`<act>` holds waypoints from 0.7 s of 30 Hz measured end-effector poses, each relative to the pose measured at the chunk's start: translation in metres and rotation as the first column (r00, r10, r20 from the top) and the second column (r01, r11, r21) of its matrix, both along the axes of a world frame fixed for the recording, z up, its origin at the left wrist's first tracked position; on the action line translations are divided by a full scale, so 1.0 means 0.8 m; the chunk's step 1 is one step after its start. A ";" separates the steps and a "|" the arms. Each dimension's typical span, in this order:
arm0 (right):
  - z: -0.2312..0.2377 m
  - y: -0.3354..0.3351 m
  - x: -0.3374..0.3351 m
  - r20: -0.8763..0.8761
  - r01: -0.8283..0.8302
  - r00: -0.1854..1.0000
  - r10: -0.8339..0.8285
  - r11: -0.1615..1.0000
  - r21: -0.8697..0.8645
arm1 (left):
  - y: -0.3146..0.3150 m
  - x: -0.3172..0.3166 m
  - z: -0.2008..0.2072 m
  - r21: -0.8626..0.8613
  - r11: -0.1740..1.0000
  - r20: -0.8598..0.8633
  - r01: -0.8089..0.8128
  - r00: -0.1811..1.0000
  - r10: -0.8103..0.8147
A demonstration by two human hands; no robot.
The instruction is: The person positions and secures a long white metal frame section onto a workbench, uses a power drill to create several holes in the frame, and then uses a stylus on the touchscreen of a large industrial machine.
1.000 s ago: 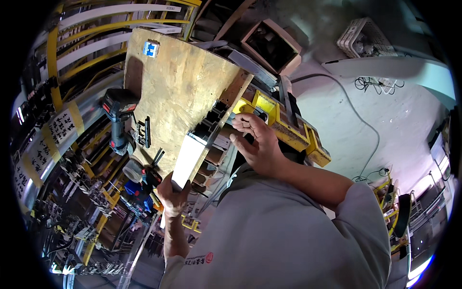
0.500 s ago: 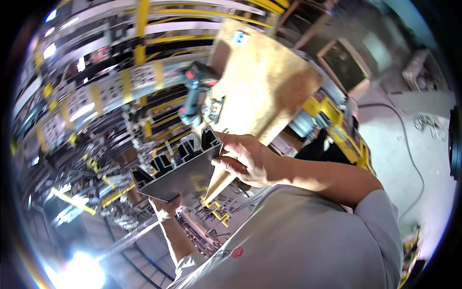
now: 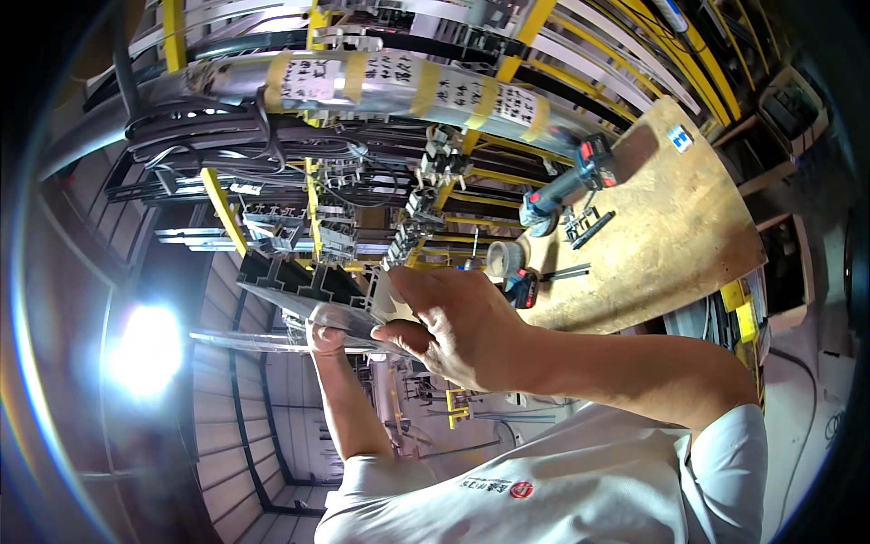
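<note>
A wide metal profile [image 3: 317, 306], with a dark channelled side and a smooth grey face, is held up in the air in front of me. My right hand [image 3: 458, 328] grips its right end, the thumb pressed on the near, lower side and the fingers reaching over the channelled side. Lower down and further left, my left hand [image 3: 326, 332] is closed on the profile's lower edge, its fingers partly hidden by the profile.
On a wooden board table [image 3: 671, 218] to the right lie a cordless drill [image 3: 566, 186], small metal fittings [image 3: 587, 227], a battery-like block [image 3: 521, 288] and a tape roll [image 3: 504, 259]. Yellow-barred racks stand behind a pipe [image 3: 381, 86] with paper labels. A lamp [image 3: 145, 352] glares at left.
My view has swung left, so the table and drill sit further right. The profile has tilted, showing less of its smooth face. Both hands still hold it.
</note>
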State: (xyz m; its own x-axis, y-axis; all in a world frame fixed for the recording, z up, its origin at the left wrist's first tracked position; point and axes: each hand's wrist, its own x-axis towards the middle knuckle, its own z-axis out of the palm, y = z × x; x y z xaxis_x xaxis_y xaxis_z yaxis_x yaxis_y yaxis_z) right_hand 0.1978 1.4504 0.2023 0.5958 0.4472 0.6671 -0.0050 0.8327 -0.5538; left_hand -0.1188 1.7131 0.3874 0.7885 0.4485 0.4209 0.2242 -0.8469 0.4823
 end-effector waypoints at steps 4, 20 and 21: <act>0.023 0.011 -0.007 -0.023 0.047 0.999 -0.046 0.999 0.021 | 0.007 0.001 0.008 -0.015 1.000 0.016 -0.018 1.000 0.018; 0.030 0.001 -0.005 -0.058 0.085 0.995 -0.079 0.991 0.105 | 0.002 0.013 0.012 -0.060 0.995 0.006 -0.074 0.997 0.074; 0.025 0.001 -0.002 -0.050 0.104 0.994 -0.100 0.991 0.083 | 0.006 0.024 0.004 -0.076 0.995 0.000 -0.064 0.998 0.064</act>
